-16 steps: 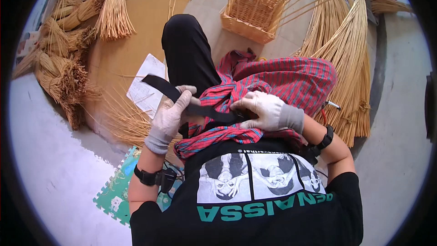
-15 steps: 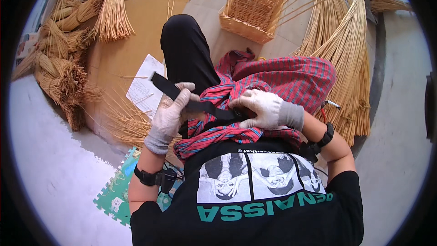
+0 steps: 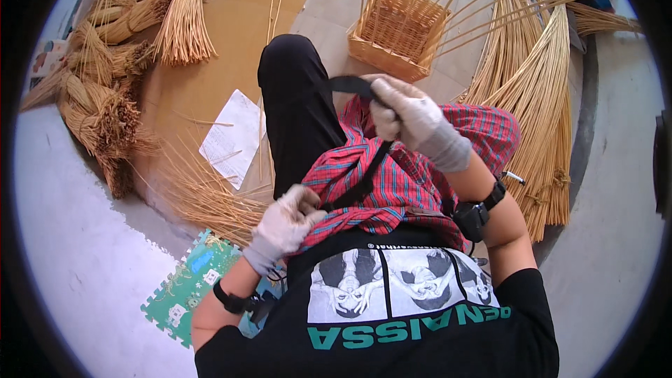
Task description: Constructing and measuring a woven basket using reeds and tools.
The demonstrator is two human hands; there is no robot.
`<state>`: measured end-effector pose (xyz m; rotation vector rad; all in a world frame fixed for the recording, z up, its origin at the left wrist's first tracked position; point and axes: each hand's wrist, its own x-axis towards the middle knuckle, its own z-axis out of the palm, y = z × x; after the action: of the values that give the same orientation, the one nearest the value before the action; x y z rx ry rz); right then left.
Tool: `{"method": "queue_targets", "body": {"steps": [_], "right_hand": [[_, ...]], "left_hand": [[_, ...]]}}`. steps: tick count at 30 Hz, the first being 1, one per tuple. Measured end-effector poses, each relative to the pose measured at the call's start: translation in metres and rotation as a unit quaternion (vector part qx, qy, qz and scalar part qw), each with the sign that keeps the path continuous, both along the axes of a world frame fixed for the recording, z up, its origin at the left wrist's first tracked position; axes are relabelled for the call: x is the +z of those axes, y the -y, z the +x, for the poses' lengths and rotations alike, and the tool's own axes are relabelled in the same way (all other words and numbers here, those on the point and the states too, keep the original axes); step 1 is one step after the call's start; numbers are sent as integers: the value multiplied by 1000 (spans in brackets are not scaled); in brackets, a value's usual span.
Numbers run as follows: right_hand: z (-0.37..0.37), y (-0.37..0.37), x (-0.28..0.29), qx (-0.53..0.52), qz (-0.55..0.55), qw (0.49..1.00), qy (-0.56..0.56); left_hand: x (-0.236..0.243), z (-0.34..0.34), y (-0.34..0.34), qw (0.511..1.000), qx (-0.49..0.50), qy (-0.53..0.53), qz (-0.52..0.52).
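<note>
I sit with a red checked cloth (image 3: 413, 182) over my lap and a black trouser leg (image 3: 294, 98) stretched forward. A black strap (image 3: 360, 178) runs taut across the cloth between my two gloved hands. My left hand (image 3: 287, 220) grips the strap's near end low by my waist. My right hand (image 3: 402, 112) is raised and closed on the strap's far end, which loops over its fingers. Both hands wear pale work gloves.
A half-woven square wicker basket (image 3: 399, 31) with upright stakes stands ahead. Bundles of cane (image 3: 539, 98) lie at the right, tied straw bundles (image 3: 105, 98) at the left. A white paper (image 3: 231, 136) rests on brown board. A green foam mat (image 3: 185, 283) lies at my lower left.
My right hand has lifted and moved forward with the strap's end. My left hand has dropped back toward my waist. The strap is now pulled out long and taut.
</note>
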<state>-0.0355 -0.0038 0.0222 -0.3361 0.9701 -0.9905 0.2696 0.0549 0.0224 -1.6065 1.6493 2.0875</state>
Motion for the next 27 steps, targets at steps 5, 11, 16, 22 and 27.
{"method": "queue_targets", "body": {"steps": [5, 11, 16, 22, 27], "right_hand": [[-39, 10, 2, -52, -37, 995, 76], [-68, 24, 22, -23, -177, 983, -35], [-105, 36, 45, -57, -274, 960, -2], [-42, 29, 102, 230, -206, 908, -282], [35, -5, 2, 427, -130, 890, -91]], "left_hand": [[1, 4, -10, 994, -44, -45, -94], [-14, -2, -17, 993, -10, -39, -112], [-18, -1, -25, 991, 72, -82, -76], [-10, -9, -25, 992, 57, -53, -104], [-15, -6, -32, 991, 74, -43, -106]]}}
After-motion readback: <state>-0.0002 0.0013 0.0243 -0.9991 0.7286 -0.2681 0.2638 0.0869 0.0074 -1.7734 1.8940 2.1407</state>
